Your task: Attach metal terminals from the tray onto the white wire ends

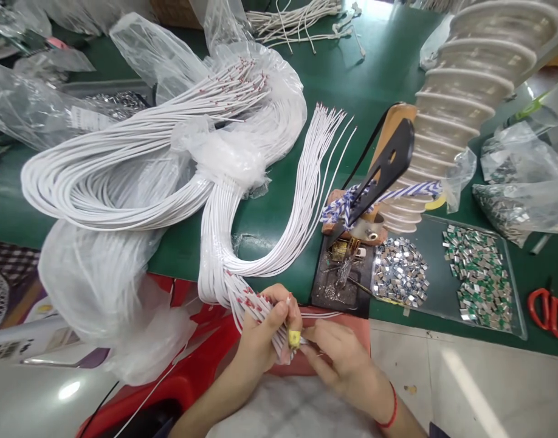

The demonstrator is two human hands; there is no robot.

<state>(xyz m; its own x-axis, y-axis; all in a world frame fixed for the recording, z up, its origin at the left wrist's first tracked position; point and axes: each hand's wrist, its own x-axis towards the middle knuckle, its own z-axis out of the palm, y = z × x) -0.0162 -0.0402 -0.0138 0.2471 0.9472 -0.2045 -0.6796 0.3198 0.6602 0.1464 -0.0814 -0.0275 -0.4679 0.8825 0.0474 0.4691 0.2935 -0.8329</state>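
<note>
At the table's front edge, my left hand is wrapped round the red-marked ends of a bundle of white cables. Yellow tape circles one of its fingers. Close on the right, my right hand has its thumb and fingers pinched together at the cable tips; what lies between them is too small to make out. Clear plastic wrap binds the cables, which curve up over the green table. A larger coil of white cables lies to the left.
A soldering fixture stands under a ribbed hose. Right of it, a tray holds small metal connectors and green-and-silver ones. Red-handled scissors lie at the right edge. Plastic bags hang off the table's front left.
</note>
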